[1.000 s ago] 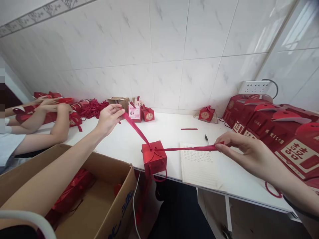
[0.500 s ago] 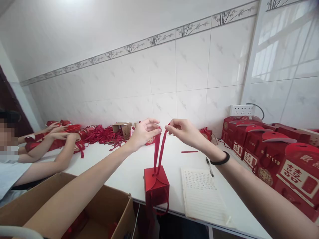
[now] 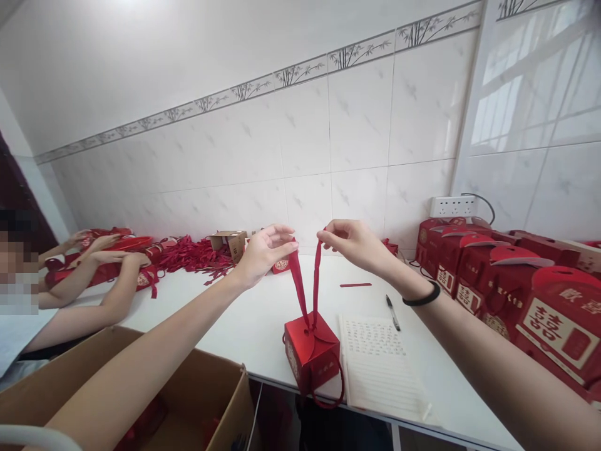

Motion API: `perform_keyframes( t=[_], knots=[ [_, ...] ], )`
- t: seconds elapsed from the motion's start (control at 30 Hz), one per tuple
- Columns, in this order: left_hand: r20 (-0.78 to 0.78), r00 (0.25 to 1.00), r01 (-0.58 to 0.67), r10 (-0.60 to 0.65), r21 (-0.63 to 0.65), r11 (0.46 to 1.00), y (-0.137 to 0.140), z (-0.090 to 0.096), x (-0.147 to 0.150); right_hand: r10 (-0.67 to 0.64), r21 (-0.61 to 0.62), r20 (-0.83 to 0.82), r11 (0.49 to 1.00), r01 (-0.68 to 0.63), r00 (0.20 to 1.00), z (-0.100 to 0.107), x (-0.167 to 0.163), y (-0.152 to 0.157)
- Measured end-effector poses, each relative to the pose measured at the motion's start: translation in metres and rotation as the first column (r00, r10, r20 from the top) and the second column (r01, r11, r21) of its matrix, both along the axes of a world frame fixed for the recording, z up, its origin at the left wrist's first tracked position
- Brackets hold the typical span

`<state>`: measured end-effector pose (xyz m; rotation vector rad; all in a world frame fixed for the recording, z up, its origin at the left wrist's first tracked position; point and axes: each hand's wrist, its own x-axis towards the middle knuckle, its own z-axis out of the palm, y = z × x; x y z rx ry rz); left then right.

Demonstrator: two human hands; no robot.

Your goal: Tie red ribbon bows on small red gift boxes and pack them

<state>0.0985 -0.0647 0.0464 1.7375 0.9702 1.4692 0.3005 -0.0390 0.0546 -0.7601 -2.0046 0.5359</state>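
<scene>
- Rising from the lid of a small red box (image 3: 312,351), two ends of a red ribbon (image 3: 299,282) are held up in a narrow V.
- The box is set near the front edge of the white table (image 3: 213,326), just beside the notebook (image 3: 380,369).
- By the left hand (image 3: 267,255), one end is pinched between thumb and forefinger, the remaining fingers loosely bent.
- By the right hand (image 3: 353,244), the other end is nipped between thumb and curled fingers; a black band (image 3: 424,297) is worn on that wrist.
- Beside the notebook's upper right corner, a pen (image 3: 393,313) is laid.
- Below the left forearm, an open cardboard carton (image 3: 228,388) is placed.
- Along the right, larger red boxes (image 3: 511,319) are lined up.
- At the far left, a co-worker's arms (image 3: 96,318) are rested among red packages.
</scene>
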Motion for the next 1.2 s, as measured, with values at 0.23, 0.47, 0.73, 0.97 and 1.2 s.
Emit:
perform_keyframes(
  t=[0.23, 0.47, 0.73, 0.97, 1.2],
  knots=[
    [-0.146, 0.968, -0.197, 0.202, 0.044, 0.979, 0.022, -0.006, -0.034, -0.025, 0.042, 0.038, 0.999, 0.023, 0.999, 0.001, 0.019, -0.031],
    [-0.666, 0.604, -0.321, 0.438, 0.299, 0.899, 0.015, -0.054, -0.052, 0.501, -0.262, 0.059, 0.842, -0.471, 0.863, -0.020, 0.054, -0.042],
    [-0.825, 0.560, -0.085, 0.077, 0.036, 0.996, -0.025, -0.117, 0.003, 0.187, -0.061, 0.546, 0.981, -0.183, 0.817, -0.116, -0.013, -0.004],
    [-0.806, 0.582, -0.124, 0.107, 0.042, 0.991, -0.028, -0.130, 0.009, 0.207, -0.062, 0.578, 0.976, -0.211, 0.789, -0.127, -0.021, -0.008],
    [-0.804, 0.586, -0.136, 0.101, 0.025, 0.990, -0.026, -0.133, 0.011, 0.218, -0.127, 0.382, 0.975, -0.183, 0.898, -0.147, -0.021, -0.001]
  ],
)
